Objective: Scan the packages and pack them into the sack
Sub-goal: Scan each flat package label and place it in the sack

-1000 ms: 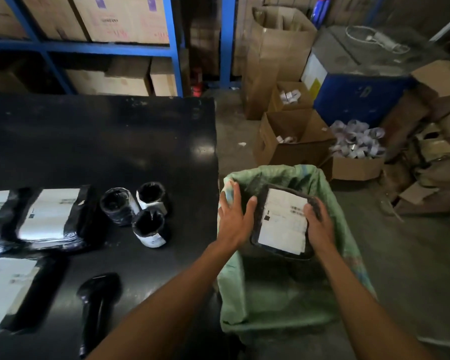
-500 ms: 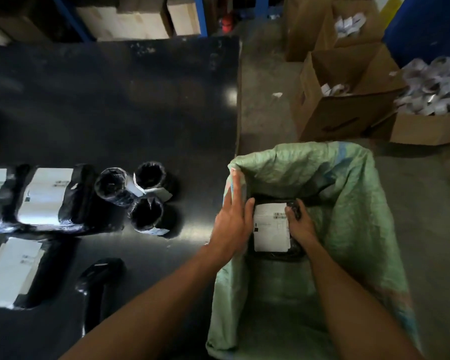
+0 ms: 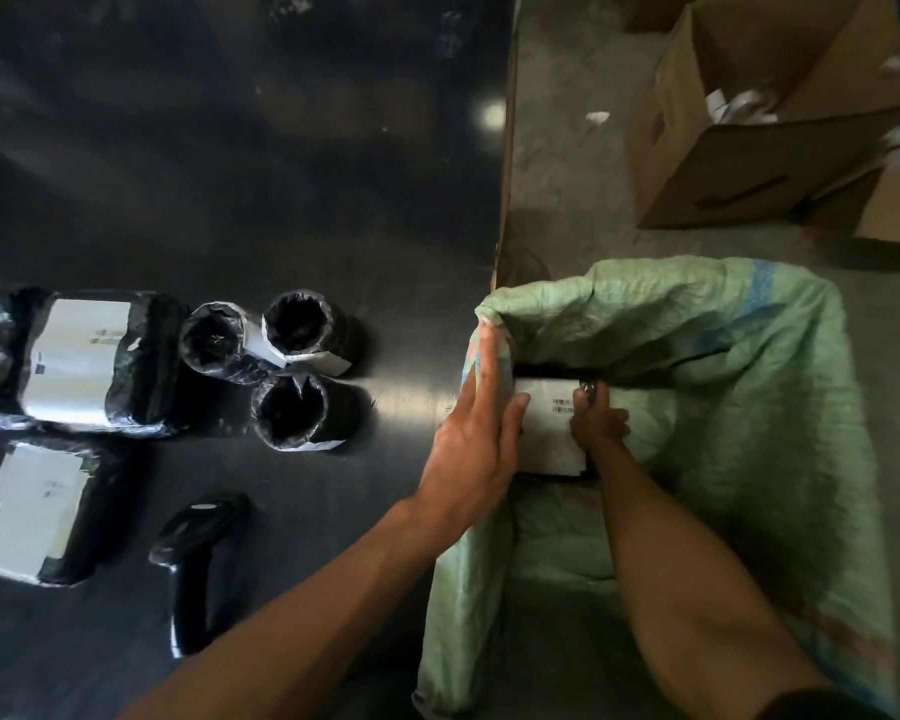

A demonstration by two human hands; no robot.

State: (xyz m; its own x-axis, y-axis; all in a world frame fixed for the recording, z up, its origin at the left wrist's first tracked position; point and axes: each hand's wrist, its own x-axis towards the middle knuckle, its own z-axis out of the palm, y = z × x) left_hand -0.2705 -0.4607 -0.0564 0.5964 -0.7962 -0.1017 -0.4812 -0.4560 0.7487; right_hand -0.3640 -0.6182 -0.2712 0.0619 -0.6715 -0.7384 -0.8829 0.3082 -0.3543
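My right hand (image 3: pixel 597 424) gripped the black package (image 3: pixel 547 433) by its right edge, down inside the green sack (image 3: pixel 739 387). My left hand (image 3: pixel 476 439) lay flat, fingers straight, against the sack's left rim, thumb touching the package label. More packages (image 3: pixel 74 356) and the scanner (image 3: pixel 193 553) sat on the tabletop (image 3: pixel 230 148).

Two bare forearms, uncovered from wrist to past the elbow, no watch, band or glove anywhere on them. Left hand (image 3: pixel 476 444) and right hand (image 3: pixel 598 423) both ungloved, no rings visible. Edge of a dark short sleeve (image 3: pixel 822 706) at the right upper arm, bottom corner.
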